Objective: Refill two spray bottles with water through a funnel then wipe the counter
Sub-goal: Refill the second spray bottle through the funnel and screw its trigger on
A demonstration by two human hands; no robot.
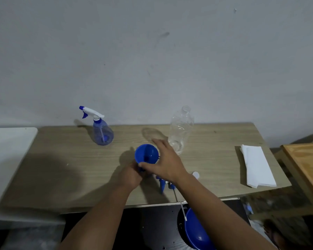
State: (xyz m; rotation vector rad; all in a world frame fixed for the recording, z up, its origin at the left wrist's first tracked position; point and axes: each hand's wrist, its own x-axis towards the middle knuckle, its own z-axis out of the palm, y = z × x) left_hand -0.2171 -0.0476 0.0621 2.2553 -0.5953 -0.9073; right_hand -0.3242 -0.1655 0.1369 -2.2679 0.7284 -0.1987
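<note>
Near mid-counter [61, 159], left hand [132, 175] grips under the funnel [146, 153], likely steadying a hidden bottle, right hand [165, 163] pinching its rim; capped sprayer [102, 131] stands far left.

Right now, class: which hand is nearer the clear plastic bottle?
Right. The right hand lies over the funnel, just beside the clear plastic bottle; the left hand is beyond the funnel, farther away.

Light wood-grain counter [61, 159] against a grey wall, capped blue spray bottle [102, 131] standing rear left, clear uncapped plastic bottle [181, 130] upright rear centre, folded white paper towels [258, 166] right, detached blue-and-white spray head [163, 184] lying near front edge.
</note>
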